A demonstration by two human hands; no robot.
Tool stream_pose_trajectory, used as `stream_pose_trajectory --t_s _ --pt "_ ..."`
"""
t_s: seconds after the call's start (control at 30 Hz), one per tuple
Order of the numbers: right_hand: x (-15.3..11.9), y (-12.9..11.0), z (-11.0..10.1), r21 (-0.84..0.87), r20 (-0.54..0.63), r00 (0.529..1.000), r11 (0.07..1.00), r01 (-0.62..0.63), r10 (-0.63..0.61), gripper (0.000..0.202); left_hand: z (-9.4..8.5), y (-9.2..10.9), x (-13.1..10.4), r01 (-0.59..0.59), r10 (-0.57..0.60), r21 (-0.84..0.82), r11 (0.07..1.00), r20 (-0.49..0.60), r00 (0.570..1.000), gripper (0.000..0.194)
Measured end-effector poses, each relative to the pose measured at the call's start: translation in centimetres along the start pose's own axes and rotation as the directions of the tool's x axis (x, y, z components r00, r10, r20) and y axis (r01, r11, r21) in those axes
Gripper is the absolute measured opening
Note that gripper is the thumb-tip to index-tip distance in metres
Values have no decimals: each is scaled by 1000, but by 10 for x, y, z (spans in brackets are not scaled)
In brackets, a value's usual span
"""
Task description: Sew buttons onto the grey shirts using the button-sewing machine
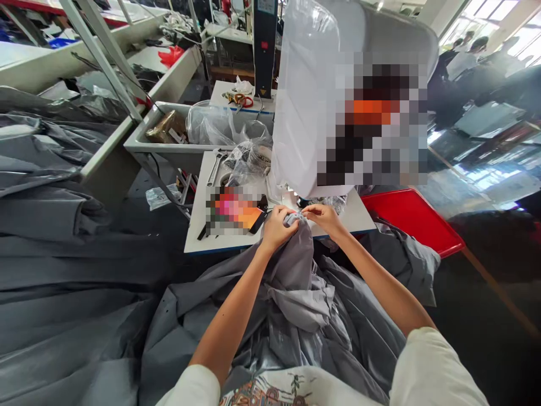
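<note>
A large grey fabric [296, 304] is heaped over my lap and rises to the front edge of a white machine table [198, 237]. My left hand [276, 225] grips a bunched fold of this fabric at the table edge. My right hand [323, 217] pinches the same fold from the right, its fingertips almost touching those of the left. Just above the hands stands a white machine [304, 107] wrapped in clear plastic; where the fabric meets it is hidden.
A red tray [412, 220] lies to the right of the table. More grey fabric [63, 254] is piled on the left. A wrench [215, 166] and clear plastic bags [220, 127] sit behind. A grey bin [169, 148] holds parts. People stand far right.
</note>
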State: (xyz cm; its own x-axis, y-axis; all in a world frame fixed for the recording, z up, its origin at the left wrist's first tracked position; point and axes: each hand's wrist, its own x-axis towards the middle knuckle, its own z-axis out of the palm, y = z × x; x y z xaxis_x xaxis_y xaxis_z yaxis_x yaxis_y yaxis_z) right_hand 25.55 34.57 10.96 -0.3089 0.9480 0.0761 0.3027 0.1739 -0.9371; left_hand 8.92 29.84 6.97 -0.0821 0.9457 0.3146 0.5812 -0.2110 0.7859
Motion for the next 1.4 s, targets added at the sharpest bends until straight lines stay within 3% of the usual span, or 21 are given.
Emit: stream_pose_trajectory --t_s 0.17,0.33,0.47,0.73,0.97,1.1,1.23,1.4 --pt "1 6 14 -78 -18 997 994 78 -80 22 0 -1 0 -8 8 -12 1000 -7 1000 22" --pt "-3 0 19 -295 -74 967 932 211 -242 15 1 -4 1 -25 25 -14 1000 -11 1000 23" --pt "-7 -7 21 -461 -10 923 820 338 -386 12 1 -4 1 -16 16 -22 1000 -3 1000 24" --pt "-12 0 22 -689 154 845 557 463 -512 19 1 -5 1 -5 6 -29 1000 14 1000 25" --pt "-20 1 19 -765 338 721 271 585 -605 27 2 -6 0 -6 6 -29 1000 14 1000 26" --pt "-24 3 13 -753 412 659 172 635 -629 30 3 -5 0 -5 5 -28 1000 2 1000 24" --pt "-23 5 5 -720 476 617 125 682 -627 33 2 -5 1 -4 5 -29 1000 9 1000 27" --pt "-20 8 1 -695 507 655 184 696 -560 35 2 -6 1 -4 4 -31 1000 10 1000 27"
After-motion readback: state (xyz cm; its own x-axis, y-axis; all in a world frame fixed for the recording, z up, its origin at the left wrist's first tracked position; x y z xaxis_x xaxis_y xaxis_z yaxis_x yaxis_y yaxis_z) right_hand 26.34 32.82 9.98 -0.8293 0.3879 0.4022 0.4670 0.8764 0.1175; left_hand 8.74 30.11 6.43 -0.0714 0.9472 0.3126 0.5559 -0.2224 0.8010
